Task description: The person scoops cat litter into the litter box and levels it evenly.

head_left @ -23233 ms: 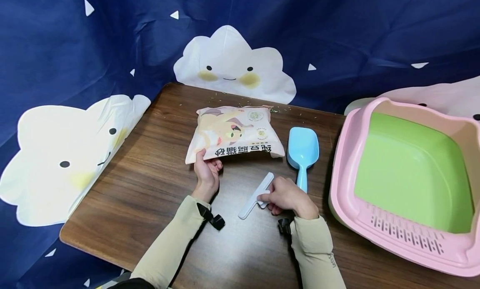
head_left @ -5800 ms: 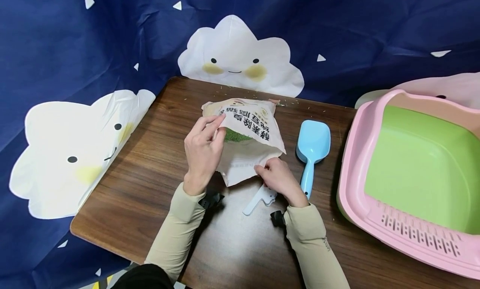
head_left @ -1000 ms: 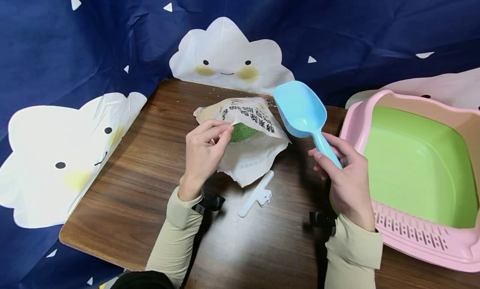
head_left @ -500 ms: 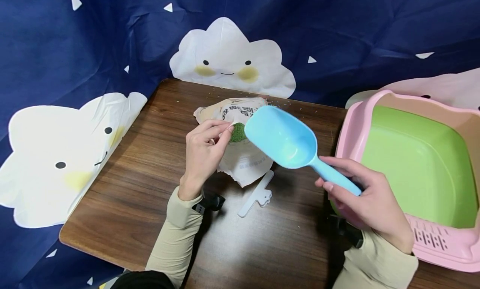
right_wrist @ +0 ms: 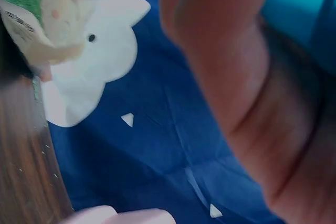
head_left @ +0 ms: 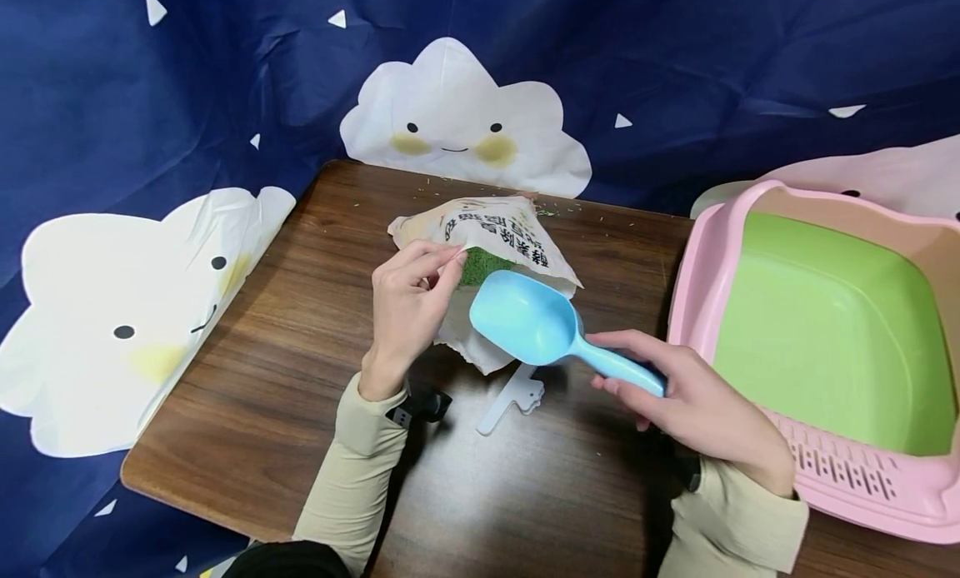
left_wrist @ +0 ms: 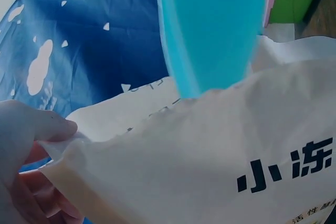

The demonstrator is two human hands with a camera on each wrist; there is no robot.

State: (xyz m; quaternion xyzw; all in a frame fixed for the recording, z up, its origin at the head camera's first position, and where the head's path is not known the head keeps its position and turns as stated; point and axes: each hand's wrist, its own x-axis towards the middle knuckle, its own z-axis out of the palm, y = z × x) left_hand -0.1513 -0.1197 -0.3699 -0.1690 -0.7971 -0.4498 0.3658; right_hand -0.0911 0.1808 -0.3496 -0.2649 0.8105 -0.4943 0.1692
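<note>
A white bag of cat litter (head_left: pixel 498 228) with dark lettering lies on the table, its mouth gaping to show green pellets (head_left: pixel 483 266). My left hand (head_left: pixel 408 303) pinches the left corner of the bag's mouth; the left wrist view shows thumb and fingers at that corner. My right hand (head_left: pixel 697 395) grips the handle of a light blue scoop (head_left: pixel 528 320). The scoop's bowl looks bare and points left, over the bag's lower flap. From the left wrist, the scoop (left_wrist: pixel 212 30) overlaps the bag's mouth. Fingers (right_wrist: pixel 226 77) fill much of the right wrist view.
A white sealing clip (head_left: pixel 513 399) lies on the wooden table (head_left: pixel 247 370) just in front of the bag. To the right stands a pink litter box (head_left: pixel 701 286) with a green inside. Stray pellets (head_left: pixel 551 210) are scattered along the table's back edge.
Earlier the clip was in my right hand and the scoop lay on the table. Within the last second the right hand has brought the raised scoop left and lower, towards the bag's mouth.
</note>
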